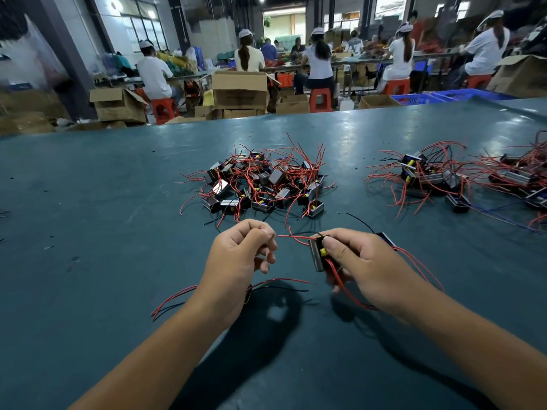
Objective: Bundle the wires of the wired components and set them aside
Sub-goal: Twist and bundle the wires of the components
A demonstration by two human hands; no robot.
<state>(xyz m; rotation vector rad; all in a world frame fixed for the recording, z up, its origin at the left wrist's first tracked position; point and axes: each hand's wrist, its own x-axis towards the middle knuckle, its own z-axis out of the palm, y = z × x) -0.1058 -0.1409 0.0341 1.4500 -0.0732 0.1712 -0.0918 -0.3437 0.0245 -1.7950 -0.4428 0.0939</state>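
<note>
My right hand (367,261) grips a small wired component (318,255), a grey metal block with a yellow part and red and black leads. My left hand (239,258) pinches the end of one red wire (293,237) that runs across to that component. More red and black wires (177,297) trail from under my left wrist onto the table. A second dark component (387,239) shows behind my right hand. A pile of loose wired components (263,184) lies just beyond both hands.
The green table (103,202) stretches wide around me. A second heap of components (435,179) lies at the right, with more at the far right edge (527,179). Beyond the table edge stand cardboard boxes (239,90), red stools and seated workers.
</note>
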